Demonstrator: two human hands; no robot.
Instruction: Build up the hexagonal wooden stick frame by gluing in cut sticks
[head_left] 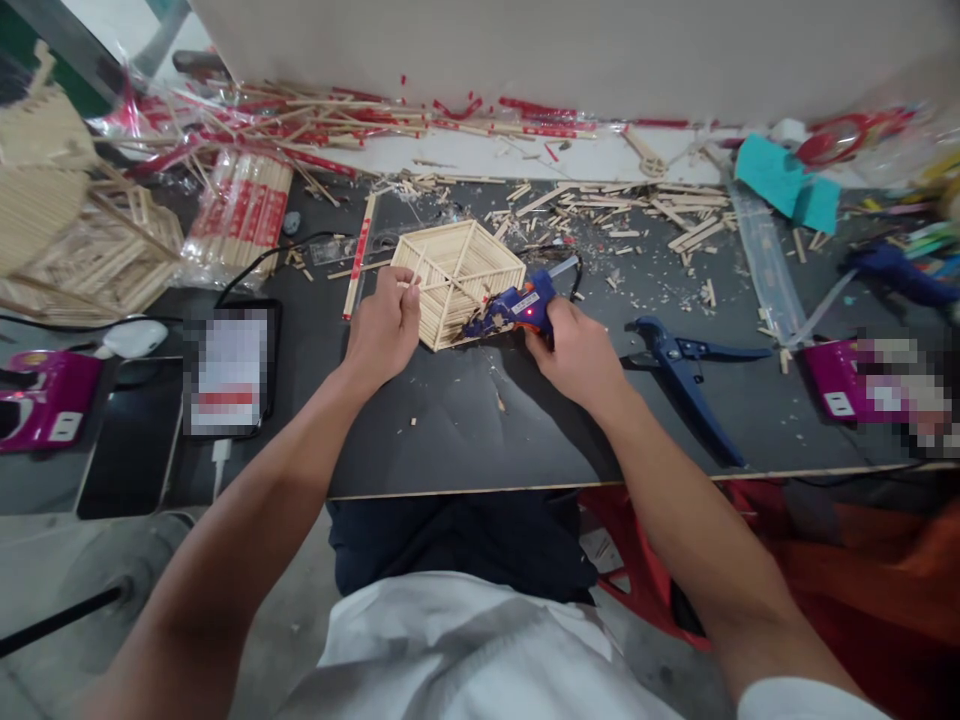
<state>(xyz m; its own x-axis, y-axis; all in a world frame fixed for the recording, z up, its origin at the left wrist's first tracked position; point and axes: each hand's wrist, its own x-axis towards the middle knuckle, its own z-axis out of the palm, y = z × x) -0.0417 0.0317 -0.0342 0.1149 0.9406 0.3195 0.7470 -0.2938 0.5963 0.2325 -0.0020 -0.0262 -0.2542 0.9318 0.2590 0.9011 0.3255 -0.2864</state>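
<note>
A hexagonal panel of thin wooden sticks (pixel 439 265), with spokes meeting at its middle, rests on the dark tabletop. My left hand (pixel 384 325) grips the panel's left edge between thumb and curled fingers. Wrapped round the handle of a blue hot glue gun (pixel 525 305) is my right hand (pixel 574 350). The gun has a small red light lit, and a pale glue stick pokes out of its back. Its nozzle points left, over the lower right part of the panel; whether the tip touches the wood I cannot tell.
Blue cutting pliers (pixel 690 385) lie right of my right hand. Wood offcuts (pixel 615 210) litter the table's back. Bundled sticks (pixel 240 210) and a charging phone (pixel 231 370) sit left. Another glue gun (pixel 907 275) and a purple power strip (pixel 855 380) are far right.
</note>
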